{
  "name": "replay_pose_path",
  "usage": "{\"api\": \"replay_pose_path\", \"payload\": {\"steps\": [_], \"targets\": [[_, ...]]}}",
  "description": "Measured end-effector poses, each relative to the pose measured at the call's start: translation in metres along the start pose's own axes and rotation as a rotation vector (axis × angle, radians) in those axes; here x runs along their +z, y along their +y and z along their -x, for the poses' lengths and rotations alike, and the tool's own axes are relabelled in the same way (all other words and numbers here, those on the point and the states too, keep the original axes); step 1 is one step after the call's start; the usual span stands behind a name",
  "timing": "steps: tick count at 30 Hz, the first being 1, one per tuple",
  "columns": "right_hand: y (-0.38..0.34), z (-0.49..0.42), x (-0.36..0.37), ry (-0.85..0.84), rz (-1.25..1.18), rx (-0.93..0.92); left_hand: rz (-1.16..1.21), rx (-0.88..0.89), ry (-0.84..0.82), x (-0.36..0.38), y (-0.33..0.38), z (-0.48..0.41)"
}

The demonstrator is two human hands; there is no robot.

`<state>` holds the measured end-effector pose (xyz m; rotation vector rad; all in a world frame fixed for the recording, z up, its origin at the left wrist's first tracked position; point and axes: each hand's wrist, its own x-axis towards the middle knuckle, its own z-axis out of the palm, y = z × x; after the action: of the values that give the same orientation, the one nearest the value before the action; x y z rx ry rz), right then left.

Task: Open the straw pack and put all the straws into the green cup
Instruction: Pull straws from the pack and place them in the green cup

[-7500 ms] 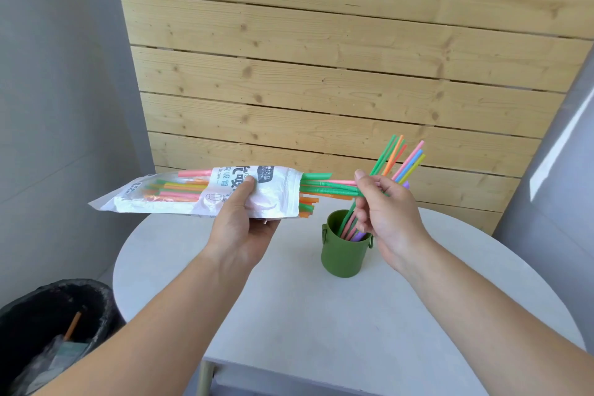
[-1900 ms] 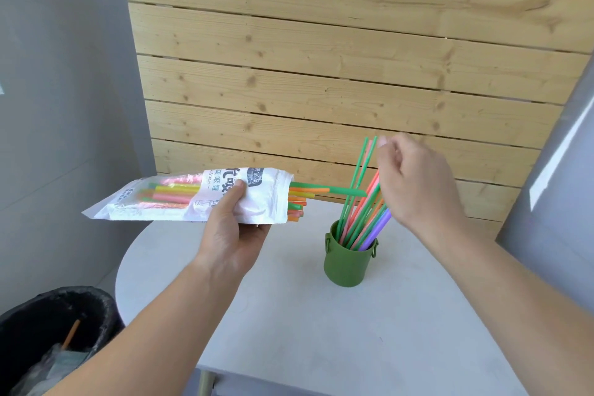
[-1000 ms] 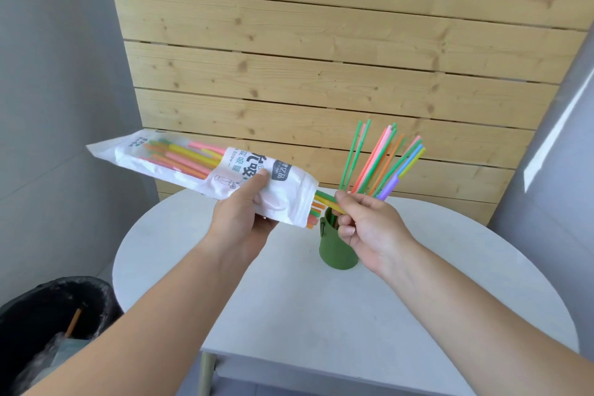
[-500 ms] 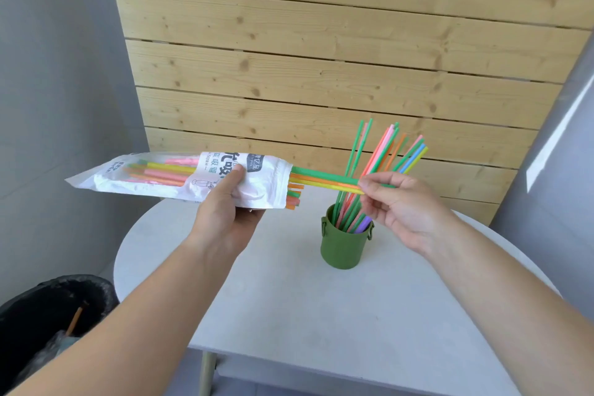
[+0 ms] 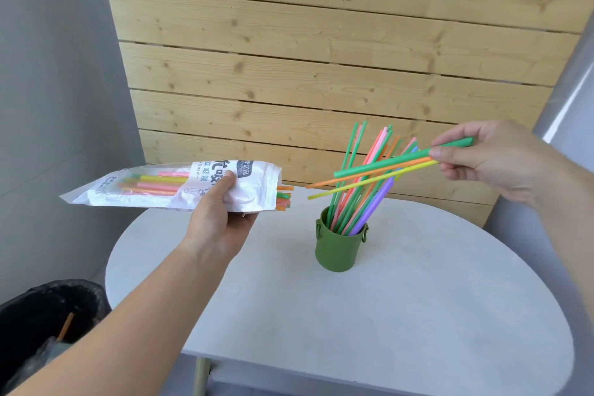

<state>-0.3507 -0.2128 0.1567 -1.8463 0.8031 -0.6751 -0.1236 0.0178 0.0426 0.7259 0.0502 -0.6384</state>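
Note:
My left hand (image 5: 221,219) grips the white straw pack (image 5: 167,186) from below, held level above the table's left side, its open end facing right with several straw tips sticking out. My right hand (image 5: 488,161) pinches three loose straws (image 5: 379,170), green, orange and yellow, clear of the pack and slanting down to the left above the cup. The green cup (image 5: 339,247) stands upright on the round table (image 5: 401,315) and holds several coloured straws leaning right.
A wooden plank wall (image 5: 321,58) rises behind the table. A black-lined bin (image 5: 48,321) sits on the floor at lower left. Grey walls stand on both sides.
My right hand has pulled the three straws fully out of the pack and moved them right and up. The pack stays level in my left hand.

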Motion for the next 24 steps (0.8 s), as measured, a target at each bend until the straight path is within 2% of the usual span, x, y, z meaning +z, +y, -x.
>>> {"api": "replay_pose_path", "payload": {"steps": [10,24], "targets": [[-0.022,-0.017,-0.034,-0.06,0.37,0.025,0.001,-0.021,-0.047,0.004,-0.011,0.006],[-0.028,-0.049,0.059,-0.324,0.772,-0.087,-0.002,-0.041,-0.075,0.002,-0.014,0.006]]}}
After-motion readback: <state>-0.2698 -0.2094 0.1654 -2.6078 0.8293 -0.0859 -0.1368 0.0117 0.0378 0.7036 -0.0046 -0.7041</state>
